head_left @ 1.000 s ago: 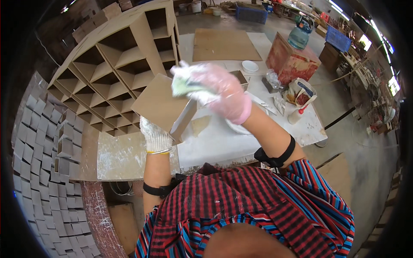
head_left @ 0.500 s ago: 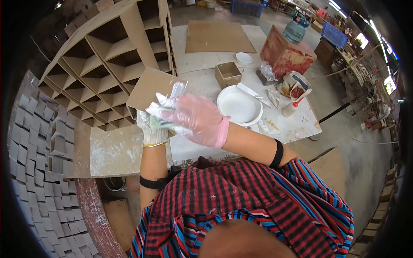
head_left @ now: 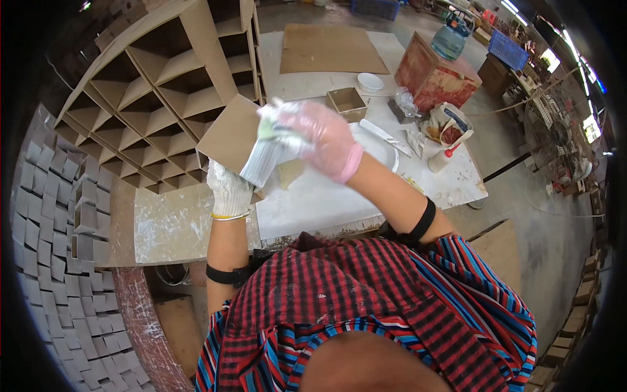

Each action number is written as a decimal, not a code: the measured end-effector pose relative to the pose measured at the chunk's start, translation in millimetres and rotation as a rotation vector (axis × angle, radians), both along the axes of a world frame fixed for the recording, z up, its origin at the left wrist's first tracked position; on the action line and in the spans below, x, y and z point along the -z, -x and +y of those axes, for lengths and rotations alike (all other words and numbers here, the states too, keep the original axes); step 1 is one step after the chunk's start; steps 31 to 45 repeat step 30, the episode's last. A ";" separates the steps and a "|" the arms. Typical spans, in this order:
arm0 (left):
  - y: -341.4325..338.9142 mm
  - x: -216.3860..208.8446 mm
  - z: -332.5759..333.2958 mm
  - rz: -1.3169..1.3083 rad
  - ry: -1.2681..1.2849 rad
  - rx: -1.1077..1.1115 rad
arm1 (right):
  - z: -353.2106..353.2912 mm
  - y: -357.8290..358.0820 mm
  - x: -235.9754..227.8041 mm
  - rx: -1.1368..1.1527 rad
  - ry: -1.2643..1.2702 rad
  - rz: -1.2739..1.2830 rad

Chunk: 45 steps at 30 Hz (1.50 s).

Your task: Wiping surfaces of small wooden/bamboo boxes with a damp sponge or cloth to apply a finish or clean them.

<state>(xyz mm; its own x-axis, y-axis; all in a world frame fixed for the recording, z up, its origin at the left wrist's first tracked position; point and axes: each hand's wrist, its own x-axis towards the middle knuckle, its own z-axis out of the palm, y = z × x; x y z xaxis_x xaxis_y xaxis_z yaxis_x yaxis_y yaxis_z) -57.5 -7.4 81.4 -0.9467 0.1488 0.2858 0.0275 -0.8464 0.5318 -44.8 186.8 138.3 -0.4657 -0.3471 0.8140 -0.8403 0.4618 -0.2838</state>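
My left hand (head_left: 230, 188), in a white knit glove, is closed under a brown cardboard box (head_left: 228, 134) and holds it tilted, one flat square face showing. A white streaked patch (head_left: 259, 163) runs along the box's lower right edge; whether it is wet paint or bristles I cannot tell. My right hand (head_left: 323, 137), in a thin clear glove with a pink cuff, is closed round a crumpled white and green wad (head_left: 274, 125) at the right side of the box. Motion blurs it. Behind my right forearm is a white basin (head_left: 392, 157), partly hidden.
A tall brown compartment rack (head_left: 150, 85) stands close at the left. Across the table are an open small box (head_left: 346, 101), a white bowl (head_left: 370, 82), a flat cardboard sheet (head_left: 333, 49), a red-capped bottle (head_left: 441, 158) and a bag (head_left: 447, 124). Stacked grey boxes (head_left: 46, 228) line the left.
My right hand has moved up and to the right with the wad, off my left hand. The box has turned, and the white streaked patch now shows lower along its edge.
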 end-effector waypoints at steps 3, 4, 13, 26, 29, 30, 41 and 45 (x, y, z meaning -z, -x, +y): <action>0.2 -0.7 -6.9 0.107 0.426 -0.118 | 18.7 -3.5 -9.1 0.111 -0.106 -0.136; 4.3 3.4 -9.6 0.109 0.421 -0.078 | 22.4 2.1 -9.3 0.017 -0.231 0.032; -11.3 9.9 0.4 -0.277 0.079 0.164 | 11.1 37.0 -12.6 -0.129 -0.157 -0.085; -9.6 31.9 -9.9 -0.351 0.125 0.234 | -16.7 48.0 -5.0 -0.276 -0.206 -0.044; -8.8 28.7 -4.5 -0.606 0.139 0.089 | -9.8 45.7 -18.8 -0.155 -0.173 -0.138; -7.8 29.7 -5.6 -0.607 0.134 0.082 | -13.1 42.3 -16.7 -0.230 -0.149 -0.056; -7.8 29.7 -5.6 -0.607 0.134 0.082 | -13.1 42.3 -16.7 -0.230 -0.149 -0.056; -7.8 29.7 -5.6 -0.607 0.134 0.082 | -13.1 42.3 -16.7 -0.230 -0.149 -0.056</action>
